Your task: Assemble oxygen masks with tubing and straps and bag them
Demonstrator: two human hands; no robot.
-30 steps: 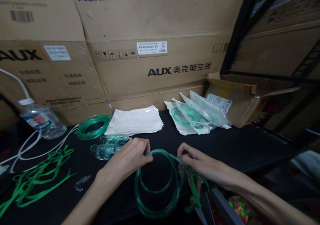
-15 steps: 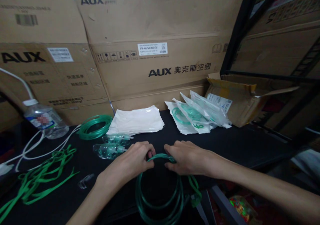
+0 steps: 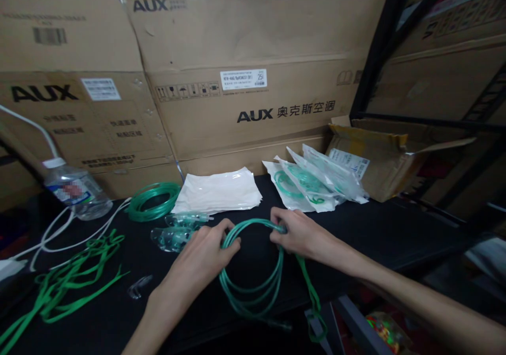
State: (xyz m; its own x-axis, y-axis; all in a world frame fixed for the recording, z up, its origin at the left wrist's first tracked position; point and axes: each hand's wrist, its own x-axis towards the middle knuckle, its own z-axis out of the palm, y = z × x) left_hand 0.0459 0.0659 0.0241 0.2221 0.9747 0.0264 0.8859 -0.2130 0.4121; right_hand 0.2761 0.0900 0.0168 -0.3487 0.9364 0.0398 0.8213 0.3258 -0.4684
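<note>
Green tubing (image 3: 253,222) hung in loose coils above the near side of the black bench (image 3: 367,239), its left side pinched by the curled left hand (image 3: 215,245), its upper right by the closed right hand (image 3: 294,233). A green strap (image 3: 312,291) dangled below the right hand. Farther left, another tubing coil (image 3: 136,207) lay beside stacked white pouches (image 3: 219,191).

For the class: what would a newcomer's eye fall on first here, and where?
Probably the loop of green tubing, held between the left hand and right hand at the middle front. Large cardboard boxes, marked AUX, loom behind the black table. A tangle of bright green straps lies at the picture's left.
</note>
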